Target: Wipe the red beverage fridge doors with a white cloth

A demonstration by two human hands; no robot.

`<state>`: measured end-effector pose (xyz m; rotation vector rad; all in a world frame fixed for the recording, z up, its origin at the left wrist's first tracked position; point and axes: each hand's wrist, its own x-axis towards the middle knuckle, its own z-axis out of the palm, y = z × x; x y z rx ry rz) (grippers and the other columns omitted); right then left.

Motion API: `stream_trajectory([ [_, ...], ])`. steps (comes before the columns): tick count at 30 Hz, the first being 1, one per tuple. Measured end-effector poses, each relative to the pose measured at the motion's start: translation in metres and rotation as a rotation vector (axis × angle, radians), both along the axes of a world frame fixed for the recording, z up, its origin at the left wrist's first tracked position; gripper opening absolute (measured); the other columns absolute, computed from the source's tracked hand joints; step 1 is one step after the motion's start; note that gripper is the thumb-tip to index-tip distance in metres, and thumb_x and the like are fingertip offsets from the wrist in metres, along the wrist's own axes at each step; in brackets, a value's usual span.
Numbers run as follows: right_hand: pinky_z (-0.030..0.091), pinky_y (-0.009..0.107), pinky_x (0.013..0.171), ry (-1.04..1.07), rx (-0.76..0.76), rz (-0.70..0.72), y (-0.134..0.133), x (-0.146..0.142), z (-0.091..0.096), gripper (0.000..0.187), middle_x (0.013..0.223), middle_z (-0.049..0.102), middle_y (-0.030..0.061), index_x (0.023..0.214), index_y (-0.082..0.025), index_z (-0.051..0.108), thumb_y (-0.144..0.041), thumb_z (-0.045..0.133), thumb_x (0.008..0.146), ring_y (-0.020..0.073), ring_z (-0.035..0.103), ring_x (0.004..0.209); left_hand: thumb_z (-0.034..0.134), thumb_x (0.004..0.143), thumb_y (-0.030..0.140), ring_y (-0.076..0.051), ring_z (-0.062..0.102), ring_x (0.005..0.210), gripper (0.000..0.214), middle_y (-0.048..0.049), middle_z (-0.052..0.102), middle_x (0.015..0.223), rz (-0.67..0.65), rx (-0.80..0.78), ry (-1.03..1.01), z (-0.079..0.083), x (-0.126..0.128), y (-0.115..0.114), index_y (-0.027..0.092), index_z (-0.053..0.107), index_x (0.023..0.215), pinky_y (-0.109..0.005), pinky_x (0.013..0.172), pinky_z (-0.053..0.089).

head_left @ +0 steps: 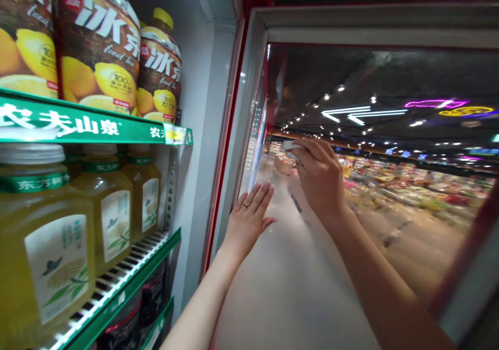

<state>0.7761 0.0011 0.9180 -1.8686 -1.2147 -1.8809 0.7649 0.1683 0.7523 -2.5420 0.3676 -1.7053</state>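
Note:
The glass door (pixel 284 287) of a drinks fridge stands swung out to the right. My left hand (pixel 249 212) lies flat on its left side near the frame, fingers stretched out and a thin ring on one of them. Higher up and to the right, my right hand (pixel 319 171) is closed around a crumpled white cloth (pixel 291 148) at the glass. Most of the cloth is hidden by the fingers. A faint reflection of the right hand shows in the pane beside it.
On the left, the upper shelf holds large iced tea bottles (pixel 99 43) behind a green label strip (pixel 78 121). Below stand yellow tea bottles (pixel 58 236) on a slatted shelf (pixel 113 282), with dark bottles lower down. A pale door frame (pixel 351 20) borders the glass, which shows blurred store aisles.

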Motion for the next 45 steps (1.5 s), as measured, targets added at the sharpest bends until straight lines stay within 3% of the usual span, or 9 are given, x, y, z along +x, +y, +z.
stream_trajectory([
  [3,0.061,0.043,0.1,0.027,-0.014,-0.036,0.021,0.002,0.009,0.029,0.117,0.077,0.0062,0.114,-0.027,0.078,-0.01,0.058,0.102,0.0267,0.069,0.117,0.056,0.105,0.059,-0.023,0.038,0.163,0.082,-0.0048,0.038,0.175,-0.003,-0.004,0.012,0.001,-0.001,0.0,0.022,0.027,0.172,-0.037,0.129,0.04],
  [6,0.061,0.043,0.101,0.082,-0.108,-0.064,0.036,-0.002,0.004,0.029,0.121,0.075,0.0093,0.115,-0.023,0.077,-0.009,0.055,0.103,0.0275,0.067,0.12,0.057,0.105,0.059,-0.022,0.039,0.163,0.081,-0.0029,0.038,0.175,0.002,-0.014,0.035,0.003,-0.002,0.0,0.024,0.028,0.172,-0.037,0.129,0.041],
  [11,0.06,0.044,0.1,0.086,-0.19,-0.082,0.031,-0.009,-0.013,0.028,0.121,0.076,0.0119,0.115,-0.021,0.076,-0.009,0.053,0.104,0.0287,0.067,0.119,0.055,0.105,0.06,-0.021,0.038,0.163,0.081,-0.0026,0.035,0.176,-0.001,-0.016,0.031,0.004,-0.004,-0.001,0.023,0.029,0.172,-0.037,0.129,0.041],
  [19,0.06,0.045,0.101,0.049,-0.137,-0.043,0.057,0.003,0.014,0.031,0.119,0.076,0.0107,0.116,-0.022,0.078,-0.008,0.054,0.103,0.0287,0.068,0.117,0.062,0.104,0.053,-0.022,0.035,0.165,0.086,-0.0056,0.038,0.176,0.003,0.006,0.063,0.002,-0.001,-0.001,0.023,0.023,0.174,-0.038,0.128,0.043],
  [24,0.06,0.044,0.1,0.077,-0.247,-0.047,0.056,0.001,0.004,0.03,0.123,0.076,0.0138,0.12,-0.018,0.076,-0.009,0.052,0.104,0.0288,0.066,0.121,0.062,0.104,0.053,-0.021,0.039,0.163,0.081,-0.0044,0.043,0.173,0.015,-0.007,0.038,0.0,0.005,-0.003,0.023,0.029,0.172,-0.037,0.128,0.044],
  [29,0.058,0.044,0.101,0.057,-0.16,0.001,0.044,0.009,0.007,0.028,0.121,0.077,0.0124,0.118,-0.021,0.076,-0.012,0.053,0.104,0.0292,0.067,0.119,0.059,0.105,0.056,-0.02,0.037,0.163,0.082,-0.0005,0.036,0.176,0.024,-0.021,-0.002,0.0,0.006,-0.006,0.023,0.027,0.172,-0.035,0.128,0.044],
  [34,0.055,0.045,0.107,0.087,-0.113,0.059,0.068,0.022,0.021,0.034,0.122,0.077,0.0118,0.116,-0.022,0.077,-0.011,0.047,0.104,0.0278,0.067,0.12,0.061,0.105,0.052,-0.021,0.039,0.162,0.079,-0.0032,0.041,0.174,0.011,-0.031,0.035,0.003,0.006,-0.006,0.023,0.029,0.172,-0.037,0.129,0.043],
  [39,0.054,0.046,0.109,0.078,-0.182,0.076,0.06,0.018,0.007,0.035,0.123,0.077,0.0113,0.121,-0.023,0.076,-0.01,0.049,0.104,0.0276,0.066,0.122,0.056,0.109,0.041,-0.02,0.037,0.164,0.071,-0.0044,0.039,0.175,-0.03,-0.008,0.054,0.007,-0.006,-0.002,0.019,0.03,0.171,-0.037,0.128,0.045],
  [45,0.055,0.046,0.107,0.052,-0.037,0.089,0.057,0.022,0.014,0.032,0.12,0.077,0.01,0.119,-0.026,0.077,-0.014,0.051,0.104,0.029,0.067,0.12,0.055,0.11,0.032,-0.017,0.042,0.16,0.061,-0.0019,0.043,0.173,0.025,0.088,-0.056,-0.006,-0.015,0.014,0.018,0.039,0.168,-0.032,0.126,0.046],
])
